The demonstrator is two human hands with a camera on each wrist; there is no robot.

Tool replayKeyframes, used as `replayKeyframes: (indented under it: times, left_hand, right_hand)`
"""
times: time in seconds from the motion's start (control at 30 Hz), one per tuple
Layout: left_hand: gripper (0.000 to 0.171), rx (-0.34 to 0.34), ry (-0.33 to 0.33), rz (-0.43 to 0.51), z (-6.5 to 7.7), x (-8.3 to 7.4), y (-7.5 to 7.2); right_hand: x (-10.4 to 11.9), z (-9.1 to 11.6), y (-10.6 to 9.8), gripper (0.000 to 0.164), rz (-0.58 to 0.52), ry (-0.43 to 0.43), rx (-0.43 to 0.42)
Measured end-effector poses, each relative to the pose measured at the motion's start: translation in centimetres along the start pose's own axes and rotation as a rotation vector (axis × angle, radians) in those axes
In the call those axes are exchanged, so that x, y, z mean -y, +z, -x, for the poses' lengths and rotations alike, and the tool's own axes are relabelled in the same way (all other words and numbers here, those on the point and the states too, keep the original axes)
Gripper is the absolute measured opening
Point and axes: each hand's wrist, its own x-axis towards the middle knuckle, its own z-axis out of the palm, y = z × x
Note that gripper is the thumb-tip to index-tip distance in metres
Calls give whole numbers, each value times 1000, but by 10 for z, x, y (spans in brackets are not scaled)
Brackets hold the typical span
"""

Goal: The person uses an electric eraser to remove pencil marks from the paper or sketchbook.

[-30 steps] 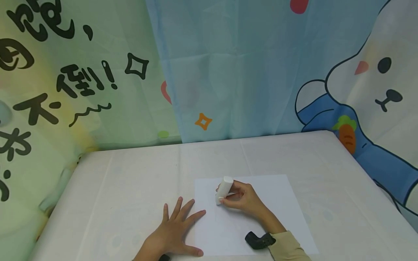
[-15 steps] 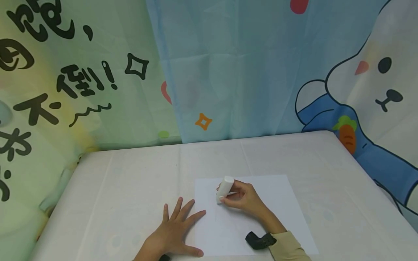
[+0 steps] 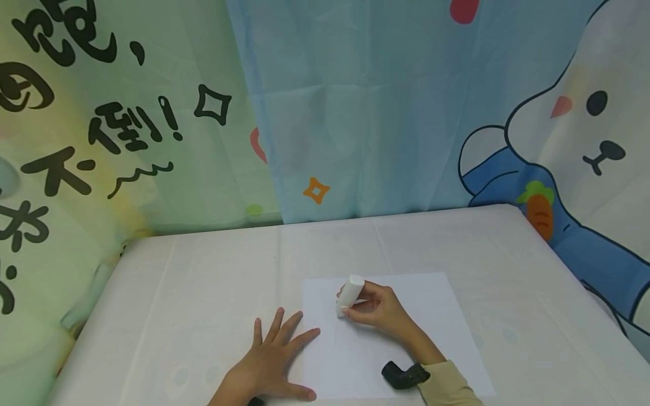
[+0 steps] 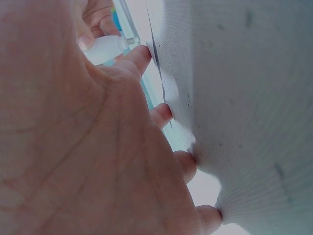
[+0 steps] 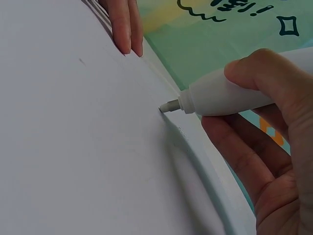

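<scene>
White pen [image 3: 350,294] is pinched in R hand [image 3: 377,307], tip on paper [image 3: 350,361] — L hand [image 3: 270,358] is laid w/ fingers spread wide, paper's edge touched.

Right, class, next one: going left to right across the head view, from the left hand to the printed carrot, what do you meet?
Left hand → white pen-like tool → right hand → tan sleeve → printed carrot.

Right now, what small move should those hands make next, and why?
The right hand should probably slide the white tool slightly along the paper: it grips the tool tip-down at the paper, while the left hand lies spread at its edge.
</scene>
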Motion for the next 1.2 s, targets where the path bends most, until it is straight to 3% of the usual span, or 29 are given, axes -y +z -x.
replayKeyframes:
  times: [1.2]
  left_hand:
    - [98, -10, 12, 9, 0, 1, 0]
  right_hand:
    - [0, 0, 1, 32, -45, 15, 40]
